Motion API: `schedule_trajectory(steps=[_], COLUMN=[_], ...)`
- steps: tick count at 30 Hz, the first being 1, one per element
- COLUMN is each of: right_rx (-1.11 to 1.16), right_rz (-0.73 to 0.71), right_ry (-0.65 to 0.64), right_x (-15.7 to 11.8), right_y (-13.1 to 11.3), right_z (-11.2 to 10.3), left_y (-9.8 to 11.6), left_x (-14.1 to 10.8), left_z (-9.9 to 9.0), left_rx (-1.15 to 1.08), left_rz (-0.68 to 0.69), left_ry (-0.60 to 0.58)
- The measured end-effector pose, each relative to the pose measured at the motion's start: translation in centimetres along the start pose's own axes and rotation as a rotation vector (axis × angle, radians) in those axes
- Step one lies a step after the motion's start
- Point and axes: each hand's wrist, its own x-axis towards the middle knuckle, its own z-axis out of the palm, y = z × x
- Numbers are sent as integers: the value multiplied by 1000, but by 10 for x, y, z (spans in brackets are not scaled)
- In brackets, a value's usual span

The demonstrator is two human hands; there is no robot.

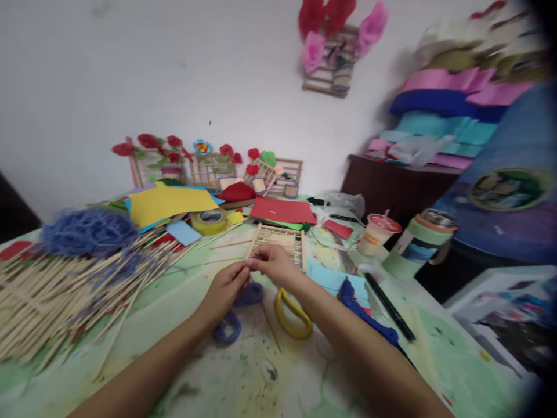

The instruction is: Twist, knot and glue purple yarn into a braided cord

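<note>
My left hand (pixel 227 285) and my right hand (pixel 275 264) meet at the fingertips over the middle of the table. Both are pinched closed; whatever lies between the fingers is too small and blurred to make out. Just beyond them is a small lattice frame of pale sticks (pixel 282 237), partly covered by my right hand. Below my hands lie scissors with purple-blue handles (pixel 227 328), and a yellow scissor handle (pixel 294 316) shows beside my right forearm. One thin stick (pixel 272 325) rests between them.
Many wooden sticks (pixel 56 296) and tangled blue yarn (pixel 89 232) cover the left. Coloured sheets (pixel 169 204) and yellow tape (pixel 209 220) lie behind. On the right are a blue glue gun (pixel 363 310), a black marker (pixel 389 306), a cup (pixel 378 233) and a green bottle (pixel 418 244).
</note>
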Motion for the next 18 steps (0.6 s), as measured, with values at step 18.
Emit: schedule_trajectory(steps=[18], right_rx=[-426], right_rz=[181], right_ry=[1078], right_x=[-54], right_y=[6], right_z=[-142], left_y=[-31], left_x=[-1], left_z=[6], left_rx=[-298], left_rz=[-446], left_ry=[78])
